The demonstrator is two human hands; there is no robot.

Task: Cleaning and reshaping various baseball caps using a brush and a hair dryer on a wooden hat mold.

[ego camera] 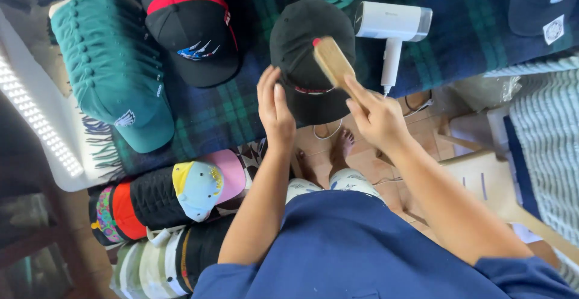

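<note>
**Ana:** Dark plaid blanket (pixel 229 109) covers the desk, with caps all over it. A stack of green caps (pixel 111 64) lies at the far left, and a black cap with a red band (pixel 190 28) sits just right of them. A white handheld steamer (pixel 392 25) lies right of the middle.

**Ben:** Where are the person's hands?

**Ana:** Both are on a black cap (pixel 310 58) at the blanket's near edge. The left hand (pixel 274 109) is pressed against the cap's left side with its fingers straight and close together. The right hand (pixel 377 118) has its fingers clamped on the handle of a wooden brush (pixel 333 62).

**Ben:** How does the brush lie?

**Ana:** Its long axis runs from the right hand up and to the left, across the crown. The brush head rests on the cap, so the cap lies far and left of the right hand's fingers. The left hand is the closer of the two to the cap's body.

**Ben:** Anything hard to make out?

**Ana:** The bristles face down and are hidden. The cap's near part is covered by both hands. More caps are stacked at the near left (pixel 175 196), partly cut off by the frame. The steamer's cord drops off the edge out of sight.
</note>
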